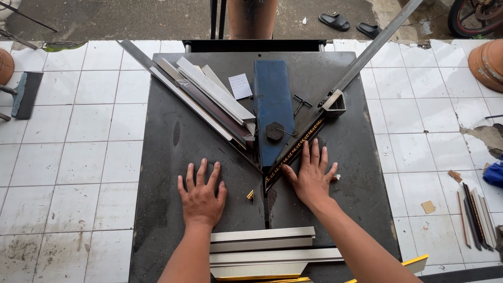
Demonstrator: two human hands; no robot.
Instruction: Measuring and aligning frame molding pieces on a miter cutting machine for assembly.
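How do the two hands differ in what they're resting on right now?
The left hand lies flat on the bare dark table, touching no workpiece. The right hand presses its fingers against the gold-patterned moulding strip along the right fence. The left points straight ahead; the right angles towards the strip. Both are open, palm-down, with fingers spread.

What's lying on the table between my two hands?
In the head view, a small gold offcut lies on the dark table between the left hand and right hand.
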